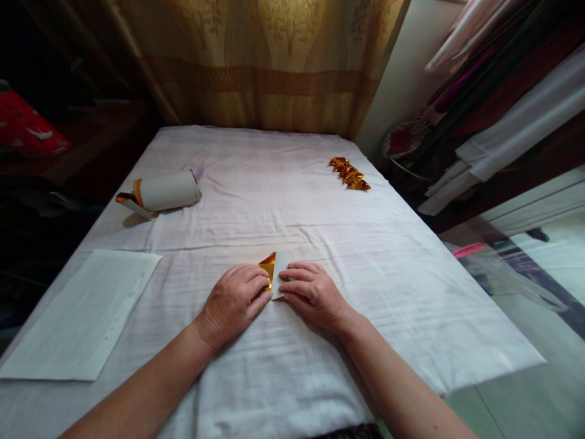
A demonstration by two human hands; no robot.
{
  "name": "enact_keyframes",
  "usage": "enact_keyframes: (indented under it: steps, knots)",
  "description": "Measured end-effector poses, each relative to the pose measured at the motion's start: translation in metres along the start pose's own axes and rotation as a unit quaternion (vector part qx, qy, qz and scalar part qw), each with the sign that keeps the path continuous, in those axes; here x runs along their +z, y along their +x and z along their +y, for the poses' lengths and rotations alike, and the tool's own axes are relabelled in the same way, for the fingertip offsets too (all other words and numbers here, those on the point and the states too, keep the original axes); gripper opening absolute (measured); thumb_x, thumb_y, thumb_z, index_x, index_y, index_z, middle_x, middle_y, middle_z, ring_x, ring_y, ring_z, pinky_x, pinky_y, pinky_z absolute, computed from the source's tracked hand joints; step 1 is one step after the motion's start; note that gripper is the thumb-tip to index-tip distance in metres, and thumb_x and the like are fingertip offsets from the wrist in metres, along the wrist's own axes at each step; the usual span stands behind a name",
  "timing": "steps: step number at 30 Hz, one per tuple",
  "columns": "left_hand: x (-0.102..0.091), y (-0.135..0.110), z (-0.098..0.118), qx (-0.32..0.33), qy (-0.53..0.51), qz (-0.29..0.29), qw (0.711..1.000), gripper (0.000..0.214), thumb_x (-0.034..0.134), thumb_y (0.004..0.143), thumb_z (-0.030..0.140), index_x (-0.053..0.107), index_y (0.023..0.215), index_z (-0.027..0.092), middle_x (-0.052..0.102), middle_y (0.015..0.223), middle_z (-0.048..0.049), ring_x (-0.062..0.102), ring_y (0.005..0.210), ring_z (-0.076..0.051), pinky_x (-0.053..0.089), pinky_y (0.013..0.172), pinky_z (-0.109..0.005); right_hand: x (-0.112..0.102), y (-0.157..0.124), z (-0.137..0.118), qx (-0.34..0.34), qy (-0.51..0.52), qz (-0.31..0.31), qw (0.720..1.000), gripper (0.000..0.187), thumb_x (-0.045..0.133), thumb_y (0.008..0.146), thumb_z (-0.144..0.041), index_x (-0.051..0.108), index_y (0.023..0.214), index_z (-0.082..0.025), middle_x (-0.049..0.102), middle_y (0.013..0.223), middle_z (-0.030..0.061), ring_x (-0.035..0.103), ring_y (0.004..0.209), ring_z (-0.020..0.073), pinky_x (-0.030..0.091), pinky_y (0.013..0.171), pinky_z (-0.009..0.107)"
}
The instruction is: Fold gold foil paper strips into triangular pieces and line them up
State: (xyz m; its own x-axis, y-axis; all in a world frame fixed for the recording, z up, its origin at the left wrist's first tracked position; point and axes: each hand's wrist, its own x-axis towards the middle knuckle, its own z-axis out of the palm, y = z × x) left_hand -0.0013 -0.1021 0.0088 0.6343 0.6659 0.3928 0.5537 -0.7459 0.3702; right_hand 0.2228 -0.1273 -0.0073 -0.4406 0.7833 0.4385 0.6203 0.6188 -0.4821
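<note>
A small piece of folding paper (280, 268), gold foil on its left part and whitish on its right, lies on the white cloth between my hands. My left hand (237, 295) has its fingers closed together on the gold side, with the thumb at the near edge. From the other side, the fingers of my right hand (315, 292) press on the whitish part. My fingers cover both side edges of the paper, while its pointed top shows.
Several folded gold foil pieces (350, 174) sit in a row at the far right. A roll of gold-and-white paper (167, 190) lies at the far left. Nearer, a printed sheet (86, 314) rests flat. A curtain (274, 67) hangs behind the cloth-covered table (256, 164); clothes (521, 122) hang at right.
</note>
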Motion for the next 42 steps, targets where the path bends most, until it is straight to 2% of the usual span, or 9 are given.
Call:
enact_keyframes:
  steps: [3, 8, 12, 22, 42]
  knots:
    - [0.0, 0.0, 0.001, -0.012, -0.004, -0.006, 1.0, 0.007, 0.061, 0.092, 0.024, 0.065, 0.093, 0.019, 0.071, 0.098, -0.0035, 0.064, 0.096, -0.021, 0.049, 0.093, -0.038, 0.003, 0.002, -0.002, 0.022, -0.003, 0.003, 1.0, 0.008, 0.065, 0.091, -0.024, 0.073, 0.091, -0.026, 0.074, 0.111, 0.0035, 0.063, 0.111, 0.0223, 0.045, 0.097, 0.043]
    - [0.0, 0.0, 0.002, -0.021, -0.012, -0.009, 1.0, 0.007, 0.06, 0.093, 0.024, 0.066, 0.092, 0.019, 0.071, 0.099, -0.004, 0.063, 0.097, -0.021, 0.049, 0.092, -0.038, 0.013, 0.008, -0.012, 0.093, -0.01, 0.043, 0.995, 0.008, 0.068, 0.086, -0.018, 0.069, 0.079, -0.023, 0.075, 0.106, 0.0032, 0.064, 0.105, 0.0226, 0.043, 0.092, 0.041]
    - [-0.001, 0.0, 0.003, -0.029, -0.019, -0.01, 0.999, 0.008, 0.059, 0.093, 0.024, 0.066, 0.092, 0.02, 0.071, 0.1, -0.004, 0.063, 0.098, -0.02, 0.049, 0.093, -0.038, 0.016, 0.01, -0.017, 0.117, -0.005, 0.049, 0.992, 0.011, 0.067, 0.083, -0.014, 0.066, 0.078, -0.023, 0.074, 0.104, 0.0029, 0.063, 0.103, 0.0214, 0.042, 0.091, 0.04]
    - [0.002, 0.001, 0.004, -0.044, -0.022, -0.02, 0.999, 0.011, 0.061, 0.093, 0.029, 0.064, 0.089, 0.02, 0.069, 0.098, -0.004, 0.062, 0.097, -0.021, 0.048, 0.093, -0.039, 0.015, 0.01, -0.017, 0.116, -0.015, 0.038, 0.992, 0.01, 0.068, 0.086, -0.016, 0.064, 0.079, -0.023, 0.072, 0.104, 0.0022, 0.062, 0.101, 0.0209, 0.039, 0.089, 0.038]
    - [0.007, 0.003, 0.011, -0.057, 0.028, 0.001, 0.998, 0.006, 0.064, 0.086, 0.022, 0.06, 0.087, 0.02, 0.068, 0.096, -0.0061, 0.062, 0.096, -0.024, 0.05, 0.09, -0.042, 0.015, 0.013, -0.022, 0.144, -0.024, 0.028, 0.989, 0.008, 0.071, 0.082, -0.02, 0.064, 0.084, -0.023, 0.069, 0.105, 0.0032, 0.06, 0.101, 0.0215, 0.038, 0.09, 0.038]
